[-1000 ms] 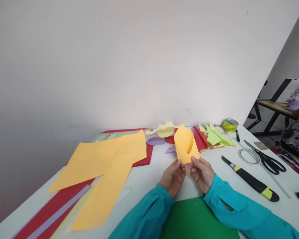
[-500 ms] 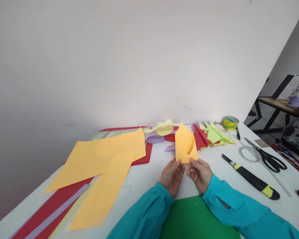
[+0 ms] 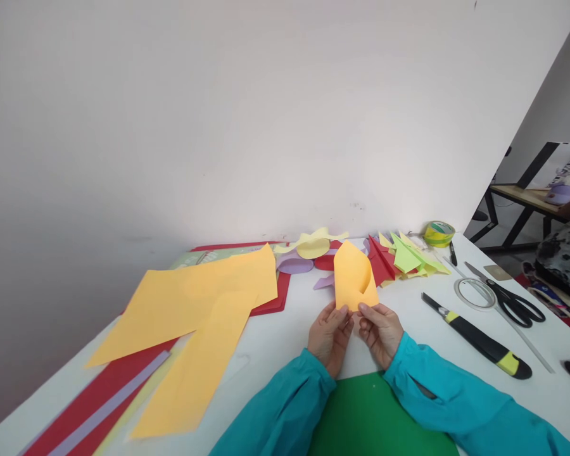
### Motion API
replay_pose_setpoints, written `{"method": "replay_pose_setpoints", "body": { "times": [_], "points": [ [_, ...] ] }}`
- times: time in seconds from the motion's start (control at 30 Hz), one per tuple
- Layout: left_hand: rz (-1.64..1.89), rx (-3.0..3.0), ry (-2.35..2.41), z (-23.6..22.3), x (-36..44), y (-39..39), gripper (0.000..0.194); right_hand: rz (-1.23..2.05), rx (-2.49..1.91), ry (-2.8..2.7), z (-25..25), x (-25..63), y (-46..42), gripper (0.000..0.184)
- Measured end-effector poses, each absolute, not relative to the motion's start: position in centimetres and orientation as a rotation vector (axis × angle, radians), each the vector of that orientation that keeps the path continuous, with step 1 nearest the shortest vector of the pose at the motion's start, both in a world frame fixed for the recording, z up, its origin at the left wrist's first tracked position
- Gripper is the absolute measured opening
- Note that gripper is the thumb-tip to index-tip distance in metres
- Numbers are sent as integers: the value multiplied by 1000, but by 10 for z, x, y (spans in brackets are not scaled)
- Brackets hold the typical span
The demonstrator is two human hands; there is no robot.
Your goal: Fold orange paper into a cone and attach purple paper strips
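Observation:
Both my hands hold up a small folded orange paper piece point(image 3: 353, 275) above the white table point(image 3: 280, 335). My left hand point(image 3: 330, 335) pinches its lower left corner, and my right hand point(image 3: 382, 332) pinches its lower right corner. The piece comes to a point at the top and one flap curls over its front. Both sleeves are teal. A green sheet point(image 3: 375, 418) lies right under my wrists.
Large orange sheets point(image 3: 194, 310) lie left over red paper point(image 3: 95, 399) and a lilac strip point(image 3: 109, 405). Yellow, lilac, red and green cut scraps point(image 3: 399, 259) sit by the wall. At right lie a utility knife point(image 3: 479, 339), a clear tape ring point(image 3: 475, 296), scissors point(image 3: 513, 304) and a yellow-green tape roll point(image 3: 439, 233).
My hands have drawn slightly closer together on the orange piece's lower edge; the piece has barely moved.

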State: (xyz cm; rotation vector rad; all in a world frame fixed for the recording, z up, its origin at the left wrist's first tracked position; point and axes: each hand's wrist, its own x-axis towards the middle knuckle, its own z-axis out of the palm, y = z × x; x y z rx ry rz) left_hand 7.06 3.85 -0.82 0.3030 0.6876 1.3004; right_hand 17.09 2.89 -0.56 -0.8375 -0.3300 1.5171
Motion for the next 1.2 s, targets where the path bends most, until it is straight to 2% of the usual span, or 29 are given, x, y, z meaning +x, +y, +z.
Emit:
{"method": "replay_pose_setpoints", "body": {
  "times": [0.7,1.07,1.2],
  "points": [
    [1344,344,735,-10,80,31,37,1470,-815,-299,-12,165,28,30],
    [1345,352,757,-12,81,30,39,1486,-789,-324,-16,165,30,27],
    [1337,355,746,-10,80,31,35,1496,-775,-342,-14,165,29,26]
  ]
}}
